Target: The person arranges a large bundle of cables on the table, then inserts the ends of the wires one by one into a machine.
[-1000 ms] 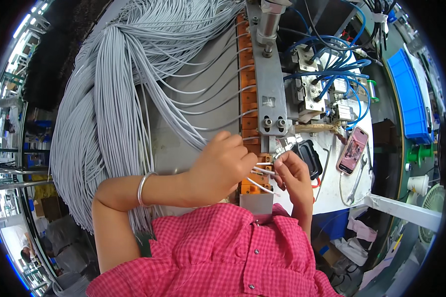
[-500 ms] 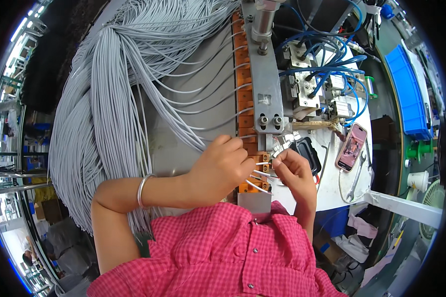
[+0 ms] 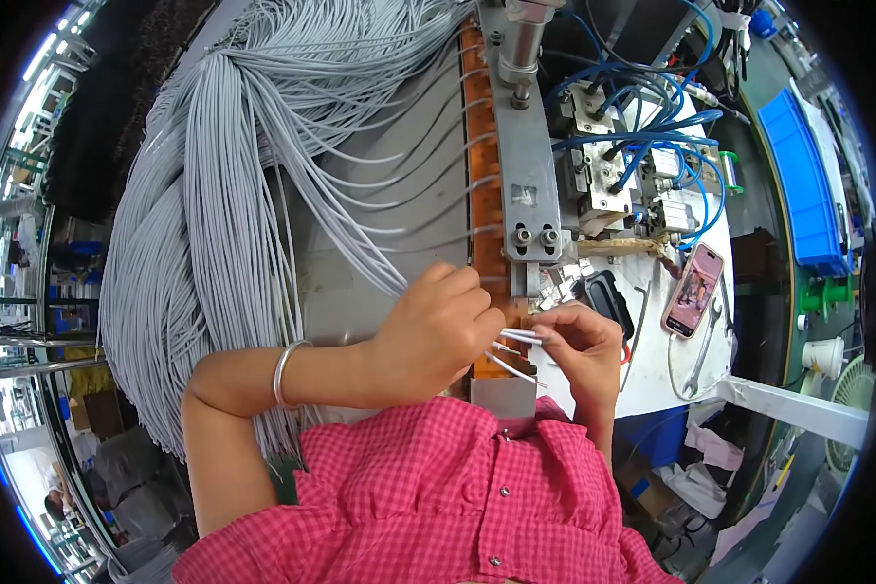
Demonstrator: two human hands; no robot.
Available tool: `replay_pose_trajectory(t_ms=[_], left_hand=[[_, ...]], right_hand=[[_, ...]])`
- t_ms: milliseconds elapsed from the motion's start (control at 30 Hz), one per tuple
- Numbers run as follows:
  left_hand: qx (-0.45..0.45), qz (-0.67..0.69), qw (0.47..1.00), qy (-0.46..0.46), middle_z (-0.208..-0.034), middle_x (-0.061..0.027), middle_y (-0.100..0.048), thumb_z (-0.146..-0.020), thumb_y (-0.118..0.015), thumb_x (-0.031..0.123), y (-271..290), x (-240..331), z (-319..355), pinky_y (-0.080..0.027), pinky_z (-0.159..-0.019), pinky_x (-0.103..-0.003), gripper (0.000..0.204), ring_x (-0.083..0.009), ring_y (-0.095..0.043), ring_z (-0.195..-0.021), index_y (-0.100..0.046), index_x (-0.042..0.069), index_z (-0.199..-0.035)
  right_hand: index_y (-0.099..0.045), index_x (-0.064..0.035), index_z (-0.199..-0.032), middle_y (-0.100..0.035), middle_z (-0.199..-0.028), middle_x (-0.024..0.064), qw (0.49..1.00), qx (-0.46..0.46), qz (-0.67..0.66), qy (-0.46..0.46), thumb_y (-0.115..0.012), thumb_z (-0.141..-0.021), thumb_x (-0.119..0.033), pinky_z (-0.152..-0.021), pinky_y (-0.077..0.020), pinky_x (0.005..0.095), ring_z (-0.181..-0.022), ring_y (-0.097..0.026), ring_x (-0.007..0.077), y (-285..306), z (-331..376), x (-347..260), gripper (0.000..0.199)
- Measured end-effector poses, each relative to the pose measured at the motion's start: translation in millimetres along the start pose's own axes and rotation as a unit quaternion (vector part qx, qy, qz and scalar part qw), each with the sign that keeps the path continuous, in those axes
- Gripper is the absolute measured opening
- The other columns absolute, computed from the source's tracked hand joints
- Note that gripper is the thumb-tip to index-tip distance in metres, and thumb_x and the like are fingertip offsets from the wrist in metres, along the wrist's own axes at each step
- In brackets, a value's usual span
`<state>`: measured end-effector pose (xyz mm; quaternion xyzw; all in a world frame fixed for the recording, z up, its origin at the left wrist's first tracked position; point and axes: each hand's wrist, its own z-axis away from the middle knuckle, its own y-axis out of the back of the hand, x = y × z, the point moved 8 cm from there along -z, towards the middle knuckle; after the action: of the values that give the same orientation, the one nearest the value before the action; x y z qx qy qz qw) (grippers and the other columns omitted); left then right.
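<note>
My left hand [image 3: 445, 323] is closed around several thin grey cables. Their pale ends [image 3: 516, 366] stick out past its fingers, with bare tips showing on some. Thumb and index finger of my right hand [image 3: 586, 350] pinch a cable end [image 3: 526, 336] just to the right of my left hand. Behind both hands runs a row of orange blocks [image 3: 484, 161], blurred in places, beside a long metal bar [image 3: 528, 185]. Single grey cables lead from a large bundle [image 3: 226, 204] on the left to that row. My left hand partly hides the row's near end.
A metal cylinder [image 3: 521, 54] stands on the bar's far end. To the right are metal fixtures [image 3: 603, 185] with blue air tubes, a black case [image 3: 608, 300], a phone [image 3: 693, 292] with a cable, and a wrench [image 3: 703, 352]. A white frame bar [image 3: 798, 411] juts out at right.
The orange row has shifted and looks blurred, its cables moving with it. My right fingers have come onto a cable end, and the protruding ends now lie closer together. My left hand has barely moved.
</note>
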<state>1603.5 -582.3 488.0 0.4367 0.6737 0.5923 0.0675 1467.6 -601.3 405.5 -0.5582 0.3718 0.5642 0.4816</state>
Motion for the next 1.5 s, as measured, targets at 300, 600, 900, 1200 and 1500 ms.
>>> replay_pose_trajectory(t_ms=[300,600,900,1200,1500], left_hand=[[0.015,-0.031,0.999,0.002,-0.069,-0.0075,-0.046,-0.056,-0.059,0.002,0.5,-0.6,0.3,-0.036,-0.066,-0.036,0.019,-0.0253,-0.046,-0.073,-0.053,0.004,-0.074],[-0.009,-0.022,1.000,-0.009,-0.069,-0.0067,-0.048,-0.063,-0.058,0.006,4.5,2.8,-4.4,-0.037,-0.066,-0.034,0.008,-0.0227,-0.047,-0.074,-0.050,0.006,-0.067],[-0.005,0.013,0.999,-0.032,-0.071,-0.0067,-0.046,-0.059,-0.058,0.002,-9.4,5.1,-1.1,-0.036,-0.069,-0.034,0.016,-0.0243,-0.047,-0.076,-0.053,0.005,-0.074],[-0.054,-0.038,0.997,0.030,-0.070,-0.0052,-0.048,-0.060,-0.060,0.003,-9.7,-4.9,-1.4,-0.037,-0.070,-0.035,0.015,-0.0227,-0.048,-0.076,-0.054,0.005,-0.074],[0.000,-0.048,0.999,0.011,-0.069,-0.0053,-0.048,-0.061,-0.062,0.005,-3.7,-1.2,-3.5,-0.037,-0.070,-0.035,0.015,-0.0230,-0.048,-0.076,-0.055,0.005,-0.074]], right_hand=[[-0.065,0.0034,-0.085,-0.061,-0.073,0.0020,0.997,0.051,-0.032,-0.038,-0.065,-0.078,0.001,-0.056,-0.0428,0.0163,-0.065,-0.056,0.0052,1.8,2.4,1.6,0.008],[-0.064,0.0029,-0.082,-0.061,-0.068,0.0024,0.977,-0.094,-0.157,-0.114,-0.066,-0.077,0.000,-0.046,-0.0367,0.0152,-0.054,-0.051,0.0027,-14.7,3.5,4.0,0.006],[-0.060,0.0006,-0.078,-0.057,-0.064,0.0000,0.997,0.000,-0.063,-0.045,-0.065,-0.079,-0.002,-0.043,-0.0320,0.0150,-0.050,-0.045,0.0014,3.6,-1.2,6.7,0.006],[-0.057,-0.0019,-0.082,-0.050,-0.061,-0.0035,0.980,-0.030,-0.099,-0.170,-0.060,-0.083,-0.006,-0.042,-0.0265,0.0161,-0.050,-0.040,0.0002,2.1,-2.8,30.4,0.005],[-0.061,0.0004,-0.088,-0.053,-0.065,-0.0030,0.999,0.041,0.015,-0.026,-0.063,-0.080,0.001,-0.050,-0.0363,0.0143,-0.057,-0.048,0.0012,5.5,-1.1,-1.1,0.009]])
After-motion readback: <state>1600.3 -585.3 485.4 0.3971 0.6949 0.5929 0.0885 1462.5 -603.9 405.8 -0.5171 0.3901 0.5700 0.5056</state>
